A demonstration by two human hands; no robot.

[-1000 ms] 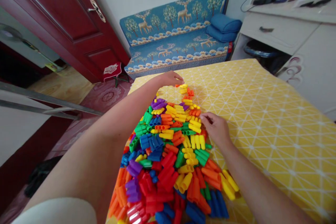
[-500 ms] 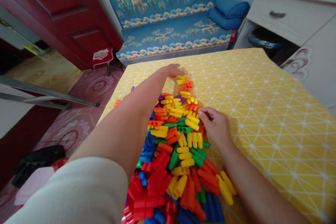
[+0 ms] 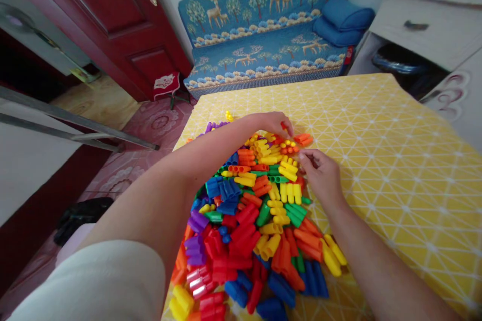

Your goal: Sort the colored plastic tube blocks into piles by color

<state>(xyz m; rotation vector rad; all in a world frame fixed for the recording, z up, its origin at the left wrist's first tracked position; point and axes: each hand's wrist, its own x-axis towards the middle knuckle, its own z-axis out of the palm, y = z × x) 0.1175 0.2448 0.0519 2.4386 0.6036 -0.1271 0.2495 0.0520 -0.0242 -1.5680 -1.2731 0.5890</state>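
A heap of plastic building blocks, shaped like joined tubes in several colours, lies along the left part of the table. My left hand is over its far end, fingers bent downward, with a spot of red showing between them; the fingertips are partly hidden. Just to its right lies an orange block. My right hand rests at the heap's right edge, thumb and fingers curled together close to small orange and yellow blocks. What its fingers hold, if anything, cannot be made out.
The table wears a yellow cloth with white lines. A blue patterned sofa stands beyond it, with a small red stool and a red door at left. A white cabinet is at right.
My left hand has come back from the far end of the heap, drawing in the outlying yellow and orange blocks. The right hand stays by the heap's edge. The view has shifted left.
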